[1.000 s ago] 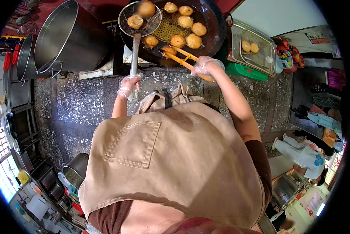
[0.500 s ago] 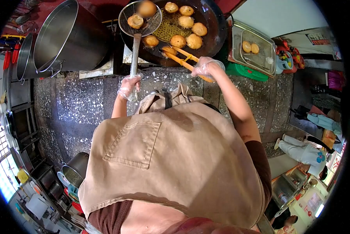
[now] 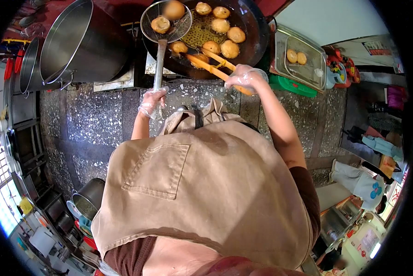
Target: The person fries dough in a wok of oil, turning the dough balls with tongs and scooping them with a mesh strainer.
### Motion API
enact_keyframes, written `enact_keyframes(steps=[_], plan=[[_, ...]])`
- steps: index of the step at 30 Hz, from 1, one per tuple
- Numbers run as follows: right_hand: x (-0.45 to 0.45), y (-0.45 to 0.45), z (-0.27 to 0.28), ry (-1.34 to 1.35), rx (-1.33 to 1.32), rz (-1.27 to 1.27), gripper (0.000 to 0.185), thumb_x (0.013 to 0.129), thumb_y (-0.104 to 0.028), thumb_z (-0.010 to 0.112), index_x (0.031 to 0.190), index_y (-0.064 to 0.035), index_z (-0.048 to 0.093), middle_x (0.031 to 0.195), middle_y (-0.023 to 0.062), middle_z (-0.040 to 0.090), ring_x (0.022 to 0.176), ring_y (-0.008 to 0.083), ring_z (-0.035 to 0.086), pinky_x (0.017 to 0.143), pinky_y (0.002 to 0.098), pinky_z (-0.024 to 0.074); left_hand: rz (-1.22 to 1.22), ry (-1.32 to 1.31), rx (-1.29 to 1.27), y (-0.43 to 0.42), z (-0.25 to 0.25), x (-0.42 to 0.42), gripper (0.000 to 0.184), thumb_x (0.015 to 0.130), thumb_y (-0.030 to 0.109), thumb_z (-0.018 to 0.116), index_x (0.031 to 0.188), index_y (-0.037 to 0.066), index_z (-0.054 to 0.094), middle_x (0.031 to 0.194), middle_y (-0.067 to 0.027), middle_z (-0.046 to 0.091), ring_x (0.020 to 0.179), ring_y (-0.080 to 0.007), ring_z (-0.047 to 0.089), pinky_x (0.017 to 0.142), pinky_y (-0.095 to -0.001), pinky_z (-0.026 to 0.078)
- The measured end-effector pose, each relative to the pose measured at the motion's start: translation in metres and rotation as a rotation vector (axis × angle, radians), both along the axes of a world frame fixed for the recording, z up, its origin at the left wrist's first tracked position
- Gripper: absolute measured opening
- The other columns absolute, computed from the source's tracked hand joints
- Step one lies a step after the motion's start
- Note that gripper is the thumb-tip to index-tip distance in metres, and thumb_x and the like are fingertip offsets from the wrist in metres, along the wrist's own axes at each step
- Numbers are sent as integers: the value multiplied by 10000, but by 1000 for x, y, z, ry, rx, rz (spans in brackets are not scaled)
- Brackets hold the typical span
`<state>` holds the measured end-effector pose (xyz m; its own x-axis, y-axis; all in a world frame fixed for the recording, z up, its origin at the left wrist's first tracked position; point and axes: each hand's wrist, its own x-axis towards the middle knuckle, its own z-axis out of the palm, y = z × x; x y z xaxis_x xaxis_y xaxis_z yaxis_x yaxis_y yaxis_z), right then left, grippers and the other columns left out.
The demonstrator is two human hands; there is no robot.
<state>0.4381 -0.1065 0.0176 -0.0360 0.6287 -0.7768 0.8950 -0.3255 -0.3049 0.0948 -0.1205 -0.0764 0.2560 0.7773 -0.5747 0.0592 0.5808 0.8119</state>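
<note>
Left hand (image 3: 153,102): gloved in clear plastic, closed around the handle of the strainer (image 3: 178,30).
Strainer: over the left part of the pan (image 3: 254,34), bearing two fried balls (image 3: 160,25).
Right hand (image 3: 247,78): also gloved, closed on the tongs (image 3: 212,69).
Tongs: tips apart over the pan, one ball visible between the arms.
Pan: dark, with oil and several balls.
Tray (image 3: 304,45): right of pan, holding two balls.
</note>
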Motion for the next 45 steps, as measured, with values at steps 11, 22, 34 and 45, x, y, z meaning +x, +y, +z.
enact_keyframes(steps=[11,22,34,45], plan=[[55,-24,30,-317,417,-288,969,632,-316,749,1375,13,221,1101,217,572,1039,303,555,903,336,421,0,13,-9,0,-1,-1,214,808,170,626,663,36,544,546,-27,508,451,-119,479,428,-266,410],[39,3,3,-397,324,-218,926,675,-413,691,1359,27,247,1234,159,503,1115,251,516,919,316,429,21,21,-31,-1,4,2,196,798,170,637,688,32,550,556,-22,507,464,-113,477,431,-263,411],[19,44,-24,-546,427,-181,751,666,-397,716,1211,-5,381,1190,151,535,1083,241,545,882,313,457,25,60,-37,-2,11,4,189,792,172,626,695,20,570,556,-29,516,470,-117,488,444,-261,413],[13,58,-26,-541,291,-19,671,769,-348,603,1295,6,384,1287,95,483,1156,189,493,925,283,419,52,16,-40,-6,7,9,227,802,209,631,657,53,552,530,-7,497,443,-102,469,418,-241,392]])
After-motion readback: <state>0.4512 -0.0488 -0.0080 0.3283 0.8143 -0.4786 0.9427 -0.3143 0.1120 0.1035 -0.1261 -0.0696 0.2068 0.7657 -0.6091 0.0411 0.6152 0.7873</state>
